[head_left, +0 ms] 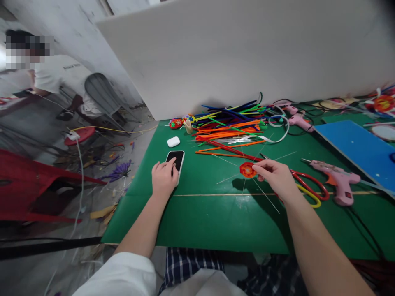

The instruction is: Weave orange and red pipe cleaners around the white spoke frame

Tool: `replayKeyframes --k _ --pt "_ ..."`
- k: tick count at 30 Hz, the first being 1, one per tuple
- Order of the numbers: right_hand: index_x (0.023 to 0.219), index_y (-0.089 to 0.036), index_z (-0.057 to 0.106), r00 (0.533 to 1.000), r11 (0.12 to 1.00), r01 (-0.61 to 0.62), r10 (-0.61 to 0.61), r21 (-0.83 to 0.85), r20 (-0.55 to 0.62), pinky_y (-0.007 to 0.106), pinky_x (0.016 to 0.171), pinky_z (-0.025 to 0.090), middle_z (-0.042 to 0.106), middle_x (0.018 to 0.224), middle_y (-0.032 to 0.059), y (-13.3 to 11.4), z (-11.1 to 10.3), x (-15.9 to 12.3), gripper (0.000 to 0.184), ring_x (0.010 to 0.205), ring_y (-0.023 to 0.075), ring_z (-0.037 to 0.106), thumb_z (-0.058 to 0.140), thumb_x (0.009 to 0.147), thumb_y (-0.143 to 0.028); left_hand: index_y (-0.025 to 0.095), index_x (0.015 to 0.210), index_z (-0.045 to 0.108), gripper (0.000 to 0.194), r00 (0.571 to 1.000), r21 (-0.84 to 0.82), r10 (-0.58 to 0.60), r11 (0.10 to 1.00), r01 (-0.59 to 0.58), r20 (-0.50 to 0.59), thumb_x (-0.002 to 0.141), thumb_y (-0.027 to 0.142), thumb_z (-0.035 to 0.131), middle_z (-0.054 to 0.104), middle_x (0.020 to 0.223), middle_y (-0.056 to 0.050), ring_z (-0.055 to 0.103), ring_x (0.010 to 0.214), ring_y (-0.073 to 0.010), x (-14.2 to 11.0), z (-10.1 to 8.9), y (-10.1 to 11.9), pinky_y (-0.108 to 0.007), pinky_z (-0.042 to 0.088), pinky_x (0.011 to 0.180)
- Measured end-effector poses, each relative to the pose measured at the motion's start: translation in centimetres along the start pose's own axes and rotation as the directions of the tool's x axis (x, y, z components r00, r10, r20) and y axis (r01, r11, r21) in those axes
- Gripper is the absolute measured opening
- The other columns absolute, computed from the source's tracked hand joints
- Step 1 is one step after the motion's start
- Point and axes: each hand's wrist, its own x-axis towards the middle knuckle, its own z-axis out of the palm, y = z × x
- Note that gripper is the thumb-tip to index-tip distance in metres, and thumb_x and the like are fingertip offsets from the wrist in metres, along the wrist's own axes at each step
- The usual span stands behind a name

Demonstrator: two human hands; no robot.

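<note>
On the left of the green table, my left hand rests over a white-edged smartphone with a dark screen. Its index finger is stretched onto the glass and it grips nothing. My right hand pinches the edge of a small red-and-orange pipe-cleaner disc between thumb and fingers. Thin wire spokes stick out from the disc in several directions. Scissors with red and yellow handles lie just beyond my right wrist, partly hidden by it. Red pipe cleaners reach toward the disc from behind.
A pile of colourful pipe cleaners lies at the back. A white earbud case sits behind the phone. To the right are a pink glue gun and a blue board. Another person sits at the far left.
</note>
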Motion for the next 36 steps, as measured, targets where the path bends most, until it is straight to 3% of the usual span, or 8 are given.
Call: replayKeyframes --k 5,15,21,28,36 --pt "0.075 -0.015 0.065 1.000 1.000 -0.001 0.001 -0.010 -0.008 0.022 0.049 0.045 0.061 0.062 0.0001 0.2 -0.1 0.1 0.023 0.049 0.0086 0.052 0.067 0.067 -0.037 0.016 0.111 0.057 0.035 0.999 -0.039 -0.021 0.999 0.022 0.038 0.081 0.023 0.041 0.068 0.089 -0.006 0.058 0.087 -0.0212 0.2 0.3 -0.6 -0.038 0.037 0.093" --pt "0.073 -0.016 0.065 1.000 1.000 0.000 -0.001 -0.011 -0.018 0.023 0.048 0.046 0.061 0.062 0.0006 0.2 -0.2 0.1 0.024 0.049 0.0099 0.053 0.067 0.066 -0.039 0.018 0.115 0.056 0.046 0.980 0.056 -0.156 0.987 0.151 0.123 0.078 0.042 0.048 0.051 0.123 -0.015 0.051 0.110 -0.0282 0.0 1.2 -1.0 -0.040 0.039 0.091" --pt "0.073 -0.018 0.065 1.000 1.000 -0.008 0.008 -0.006 -0.013 0.024 0.050 0.046 0.061 0.061 0.0001 0.2 -0.3 0.1 0.023 0.049 0.0101 0.052 0.068 0.065 -0.039 0.020 0.110 0.059 0.042 0.962 0.088 -0.184 0.982 0.170 0.201 0.078 0.045 0.048 0.050 0.124 -0.015 0.049 0.113 -0.0293 0.0 -0.1 -0.8 -0.044 0.039 0.091" --pt "0.072 -0.018 0.064 1.000 1.000 -0.002 0.002 -0.009 -0.024 0.024 0.050 0.046 0.059 0.059 -0.0010 0.1 -0.2 0.1 0.026 0.048 0.0097 0.052 0.069 0.064 -0.042 0.021 0.108 0.059 0.039 0.969 0.016 -0.145 0.989 0.145 0.201 0.077 0.042 0.050 0.048 0.124 -0.011 0.051 0.109 -0.0255 0.0 -0.1 -1.0 -0.038 0.041 0.091" --pt "0.073 -0.017 0.065 1.000 1.000 -0.005 0.005 -0.002 -0.030 0.024 0.050 0.047 0.061 0.063 0.0004 0.1 -0.3 0.1 0.026 0.049 0.0097 0.052 0.069 0.064 -0.041 0.022 0.108 0.058 0.040 0.959 -0.025 -0.141 0.988 0.152 0.245 0.076 0.044 0.051 0.048 0.124 -0.011 0.050 0.110 -0.0266 0.1 -0.1 -1.4 -0.041 0.039 0.092"
